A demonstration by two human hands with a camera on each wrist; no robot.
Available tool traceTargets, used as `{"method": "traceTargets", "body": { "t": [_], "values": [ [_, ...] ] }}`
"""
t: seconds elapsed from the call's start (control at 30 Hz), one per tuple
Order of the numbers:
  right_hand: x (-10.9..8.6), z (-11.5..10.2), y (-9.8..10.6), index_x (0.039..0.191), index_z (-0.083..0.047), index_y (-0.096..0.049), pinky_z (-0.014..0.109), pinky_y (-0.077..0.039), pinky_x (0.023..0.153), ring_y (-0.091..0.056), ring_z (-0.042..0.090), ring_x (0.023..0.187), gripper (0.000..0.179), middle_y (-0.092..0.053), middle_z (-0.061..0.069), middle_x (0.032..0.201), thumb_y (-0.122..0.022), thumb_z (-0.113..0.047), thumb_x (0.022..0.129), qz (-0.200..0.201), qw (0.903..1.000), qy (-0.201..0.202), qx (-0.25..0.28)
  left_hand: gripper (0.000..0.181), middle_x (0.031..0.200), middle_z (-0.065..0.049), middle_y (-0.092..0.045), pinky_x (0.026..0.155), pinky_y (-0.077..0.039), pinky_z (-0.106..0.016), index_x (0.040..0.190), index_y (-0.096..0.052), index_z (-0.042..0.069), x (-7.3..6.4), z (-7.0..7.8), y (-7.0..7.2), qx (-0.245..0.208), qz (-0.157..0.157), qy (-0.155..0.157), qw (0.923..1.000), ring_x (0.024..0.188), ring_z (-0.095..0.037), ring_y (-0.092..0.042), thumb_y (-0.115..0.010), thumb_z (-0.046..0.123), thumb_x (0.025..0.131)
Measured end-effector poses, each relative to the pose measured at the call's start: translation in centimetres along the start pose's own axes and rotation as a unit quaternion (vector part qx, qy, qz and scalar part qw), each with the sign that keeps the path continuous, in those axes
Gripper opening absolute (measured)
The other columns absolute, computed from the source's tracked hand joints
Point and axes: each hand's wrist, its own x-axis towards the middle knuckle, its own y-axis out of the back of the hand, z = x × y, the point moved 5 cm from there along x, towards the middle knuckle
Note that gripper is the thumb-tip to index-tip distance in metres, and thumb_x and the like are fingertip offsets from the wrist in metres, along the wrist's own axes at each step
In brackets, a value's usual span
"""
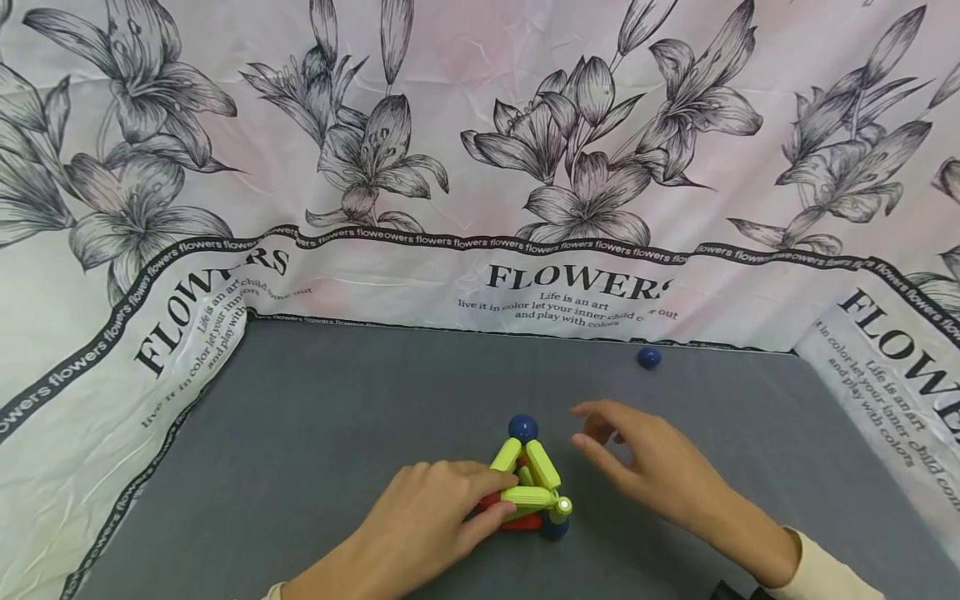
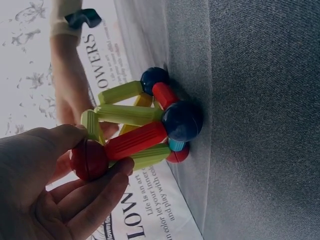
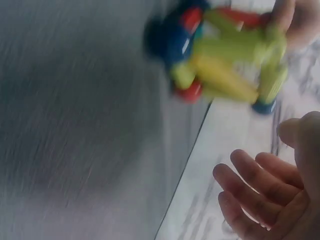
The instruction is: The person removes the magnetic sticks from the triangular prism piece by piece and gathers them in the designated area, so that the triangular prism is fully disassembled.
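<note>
A toy built of magnetic rods and balls (image 1: 543, 465) stands on the grey tabletop, with lime, red, yellow and teal rods joined by blue and red balls. My left hand (image 1: 427, 521) grips its upper part. In the left wrist view, the thumb and fingers pinch a red ball (image 2: 90, 160) from which a red rod (image 2: 136, 141) runs down to a blue ball (image 2: 182, 121). To the right of the toy, my right hand (image 1: 656, 467) hangs apart from it, fingers loosely bent and holding nothing. The right wrist view shows a yellow rod (image 3: 222, 77), blurred.
A loose blue ball (image 1: 648, 357) lies near the back edge of the grey tabletop (image 1: 360, 392). Behind and along both sides runs a white cloth (image 1: 420, 275) printed with flowers and lettering.
</note>
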Motion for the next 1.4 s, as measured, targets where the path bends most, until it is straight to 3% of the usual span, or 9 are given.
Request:
{"method": "traceTargets", "body": {
  "t": [0.13, 0.37, 0.67, 1.1, 1.4],
  "values": [
    [-0.3, -2.6, -0.3, 0.133, -0.031, -0.066, 0.035, -0.06, 0.081, -0.064, -0.008, 0.088, 0.035, -0.067, -0.029, 0.097, -0.065, -0.051, 0.104, -0.015, 0.9992, 0.002, 0.037, 0.02, 0.104, 0.012, -0.074, 0.061, -0.053, -0.025, 0.118, -0.078, 0.026, 0.0, -0.1, 0.0, -0.008, -0.005, 0.003, 0.9999, 0.083, 0.0, -0.066, -0.073, 0.037, 0.102],
    [0.1, -4.7, -1.5, 0.123, -0.026, -0.065, 0.022, -0.05, 0.059, -0.06, -0.006, 0.073, 0.037, -0.063, -0.025, 0.084, -0.065, -0.057, 0.102, -0.026, 0.999, 0.002, 0.036, 0.023, 0.11, 0.012, -0.076, 0.063, -0.055, -0.026, 0.121, -0.078, 0.026, 0.0, -0.2, -0.2, -0.009, -0.005, 0.004, 0.9999, 0.09, -0.002, -0.071, -0.071, 0.038, 0.103],
    [0.3, -4.9, -1.7, 0.111, -0.03, -0.059, 0.022, -0.043, 0.049, -0.048, -0.006, 0.055, 0.03, -0.057, -0.024, 0.076, -0.07, -0.054, 0.099, -0.019, 0.9989, -0.018, 0.038, 0.021, 0.108, 0.014, -0.075, 0.06, -0.047, -0.017, 0.121, -0.078, 0.027, 0.3, 0.2, -0.2, -0.027, -0.018, -0.002, 0.9995, 0.078, 0.005, -0.06, -0.071, 0.037, 0.103],
    [0.7, -4.7, -1.9, 0.111, -0.026, -0.063, 0.021, -0.049, 0.055, -0.058, -0.005, 0.064, 0.023, -0.064, -0.023, 0.078, -0.072, -0.044, 0.101, -0.037, 0.9968, -0.007, 0.071, 0.022, 0.11, 0.012, -0.076, 0.066, -0.054, -0.02, 0.12, -0.078, 0.026, 0.2, -0.3, -0.1, -0.028, -0.02, 0.003, 0.9994, 0.086, 0.003, -0.066, -0.072, 0.037, 0.102],
    [0.8, -4.4, -1.8, 0.112, -0.027, -0.064, 0.021, -0.046, 0.052, -0.051, -0.005, 0.06, 0.022, -0.059, -0.023, 0.078, -0.077, -0.036, 0.098, -0.022, 0.9984, 0.002, 0.051, 0.024, 0.111, 0.012, -0.076, 0.067, -0.055, -0.02, 0.121, -0.078, 0.025, 0.1, -0.3, -0.3, -0.029, -0.023, 0.007, 0.9993, 0.087, 0.002, -0.067, -0.072, 0.037, 0.102]
  ]
}}
